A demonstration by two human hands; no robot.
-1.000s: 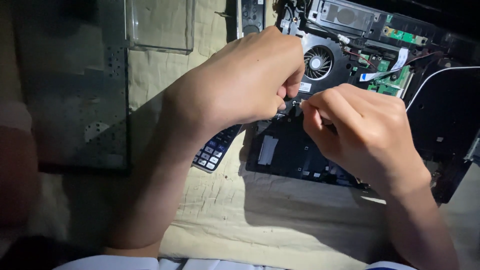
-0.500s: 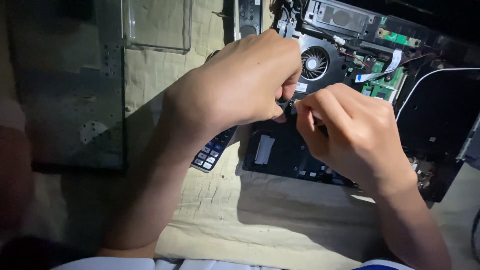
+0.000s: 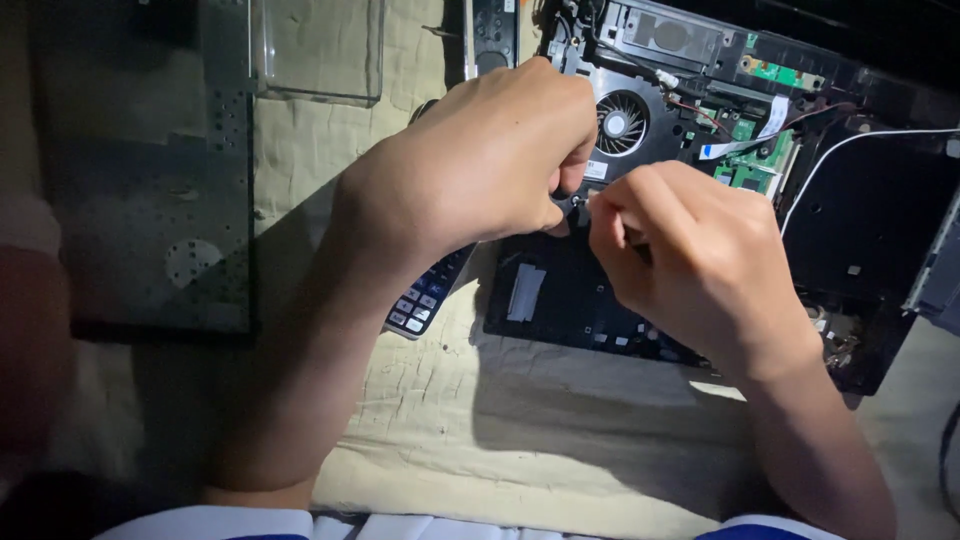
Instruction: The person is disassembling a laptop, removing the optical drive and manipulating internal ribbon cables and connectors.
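Head view. The left hand [image 3: 480,160] is curled into a narrow pinch, its thumb and fingertips closed on a small dark part [image 3: 572,203] at the centre of the frame. The right hand [image 3: 690,265] meets it from the right, fingers bunched tight, with its fingertips touching the same small part. What the part is cannot be told; it is largely hidden by the fingers.

Both hands work over an opened laptop chassis [image 3: 600,300], which lies on a cream cloth [image 3: 420,400] covering the tabletop. The small part sits just above the dark lower section of the chassis, just below and left of the round cooling fan [image 3: 622,124]. To the right of the fan are green circuit boards [image 3: 755,165], a white flat ribbon cable [image 3: 745,135] and thin red and black wires. A white cable [image 3: 860,140] curves across the black panel at the far right.

A calculator [image 3: 425,300] with blue and white keys lies on the cloth, partly under the left wrist and just beside the chassis edge. A dark perforated panel [image 3: 150,200] lies at the left, well apart from the hands. A clear plastic tray [image 3: 320,50] rests at the top edge.
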